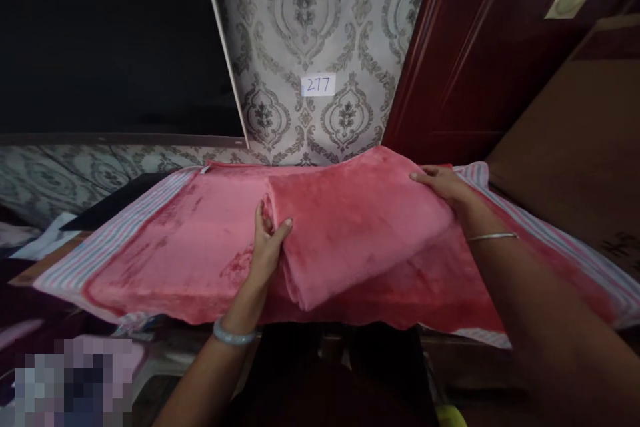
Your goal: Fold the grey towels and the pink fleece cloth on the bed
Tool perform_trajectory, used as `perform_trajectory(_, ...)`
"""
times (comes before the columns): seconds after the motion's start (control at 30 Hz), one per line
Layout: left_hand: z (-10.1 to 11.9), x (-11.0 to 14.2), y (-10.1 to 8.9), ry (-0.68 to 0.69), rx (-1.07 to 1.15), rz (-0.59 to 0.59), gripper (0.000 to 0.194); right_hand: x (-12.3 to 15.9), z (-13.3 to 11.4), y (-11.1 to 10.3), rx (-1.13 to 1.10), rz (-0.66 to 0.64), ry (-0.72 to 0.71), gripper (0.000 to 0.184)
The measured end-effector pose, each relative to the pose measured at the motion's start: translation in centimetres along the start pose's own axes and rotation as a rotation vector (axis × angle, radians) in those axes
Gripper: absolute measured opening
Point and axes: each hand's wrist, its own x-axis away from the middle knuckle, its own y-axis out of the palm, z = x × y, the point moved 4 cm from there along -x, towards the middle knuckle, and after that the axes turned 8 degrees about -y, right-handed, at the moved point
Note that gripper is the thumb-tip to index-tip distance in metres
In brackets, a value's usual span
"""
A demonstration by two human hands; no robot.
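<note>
A folded pink plush blanket (360, 220) is between my two hands, tilted with its right end farther from me. My left hand (267, 237) grips its left edge, thumb on top and fingers at the folded layers. At the far right corner my right hand (443, 183) holds it, thumb above and the other fingers partly hidden. Beneath it a larger pink plush cloth (175, 240) with striped borders lies spread over the table. Whether the folded blanket's underside rests on that cloth is hidden.
Behind the table stands a patterned wall with a paper label (319, 85) reading 277. A dark television screen (110, 40) is at the left. On the right are a dark red door (470, 40) and a large cardboard box (575, 127). A pixelated patch covers the lower left.
</note>
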Motion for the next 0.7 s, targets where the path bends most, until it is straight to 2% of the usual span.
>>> perform_trajectory(0.07, -1.1, 0.9, -0.1, -0.079, 0.042, 0.015, 0.116, -0.3, -0.1, 0.3, 0.108, 0.097, -0.014, 0.022)
perform_trajectory(0.13, -2.7, 1.7, -0.5, -0.193, 0.077, 0.033, 0.121, 0.7, 0.3, 1.1, 0.151, 0.213, -0.053, 0.019)
perform_trajectory(0.23, -4.8, 2.4, -1.3, -0.289, 0.104, 0.057, 0.120, 5.1, 1.6, 2.7, 0.052, 0.303, -0.130, 0.022)
perform_trajectory(0.3, -5.3, 2.4, -1.6, -0.297, 0.124, 0.048, 0.117, 9.5, 2.6, 3.8, -0.012, 0.252, -0.120, 0.035)
perform_trajectory(0.37, -5.3, 2.3, -1.6, -0.305, 0.136, 0.046, 0.116, 14.4, 3.5, 5.2, -0.169, 0.086, -0.047, 0.052)
perform_trajectory(0.43, -5.0, 2.3, -1.3, -0.316, 0.138, 0.053, 0.114, 19.2, 4.1, 6.4, -0.355, -0.030, 0.112, 0.056)
perform_trajectory(0.5, -4.5, 2.4, -0.9, -0.334, 0.137, 0.059, 0.112, 23.2, 4.2, 7.8, -0.522, -0.120, 0.341, 0.059)
perform_trajectory(0.6, -3.5, 2.5, -0.2, -0.326, 0.123, 0.039, 0.106, 26.6, 3.2, 9.8, -0.730, -0.237, 0.554, 0.061)
perform_trajectory(0.7, -2.3, 2.7, 0.6, -0.270, 0.052, -0.002, 0.102, 27.0, 1.7, 11.6, -0.959, -0.233, 0.586, 0.055)
